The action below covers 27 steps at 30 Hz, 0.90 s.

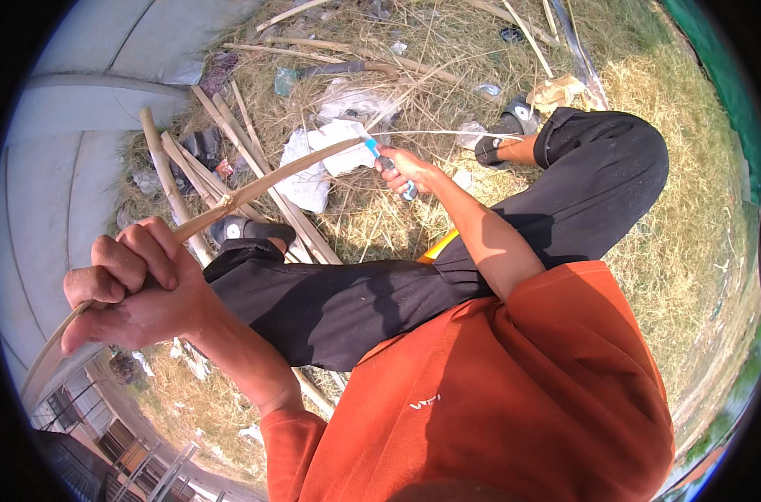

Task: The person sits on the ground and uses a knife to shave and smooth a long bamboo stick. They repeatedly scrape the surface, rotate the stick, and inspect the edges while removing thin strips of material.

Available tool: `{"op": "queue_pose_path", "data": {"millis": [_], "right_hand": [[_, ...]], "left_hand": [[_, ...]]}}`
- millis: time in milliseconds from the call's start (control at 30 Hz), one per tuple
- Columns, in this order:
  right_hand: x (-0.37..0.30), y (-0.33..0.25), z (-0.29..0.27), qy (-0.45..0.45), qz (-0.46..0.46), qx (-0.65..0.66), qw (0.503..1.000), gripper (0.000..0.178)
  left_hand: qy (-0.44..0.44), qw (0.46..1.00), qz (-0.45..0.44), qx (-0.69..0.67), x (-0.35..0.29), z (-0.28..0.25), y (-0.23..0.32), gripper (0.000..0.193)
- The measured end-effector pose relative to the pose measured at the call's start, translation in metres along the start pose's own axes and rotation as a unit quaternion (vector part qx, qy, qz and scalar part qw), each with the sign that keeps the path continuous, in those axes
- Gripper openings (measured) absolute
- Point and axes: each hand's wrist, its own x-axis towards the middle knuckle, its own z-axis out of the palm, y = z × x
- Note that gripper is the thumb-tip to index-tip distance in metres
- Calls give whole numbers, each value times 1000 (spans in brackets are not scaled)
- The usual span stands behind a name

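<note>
My left hand is closed around a long split bamboo strip, which slants up and away to the right across my lap. A knobbly joint shows partway along it. The fingers of my right hand wrap round a cutter knife with a blue and dark handle. Its blade lies at the far end of the bamboo strip; the exact contact is too small to make out. A thin pale sliver runs off to the right from beside the blade.
Several bamboo poles lie on the dry grass at the left, near my foot. White plastic scraps and other litter lie beyond the blade. A grey panel wall stands at the left. Something yellow shows beside my leg.
</note>
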Motion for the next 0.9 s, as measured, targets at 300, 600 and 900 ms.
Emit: {"op": "queue_pose_path", "data": {"millis": [300, 600, 900], "right_hand": [[-10, 0, 37, 299, -185, -463, 814, 37], [-20, -9, 17, 88, -59, -42, 993, 37], [-189, -90, 163, 133, -387, -334, 849, 19]], "left_hand": [[-78, 997, 19, -7, 12, -1, -8, 58], [-78, 996, 31, -23, 16, -4, -18, 59], [-172, 983, 58, -5, 16, 0, -8, 60]]}}
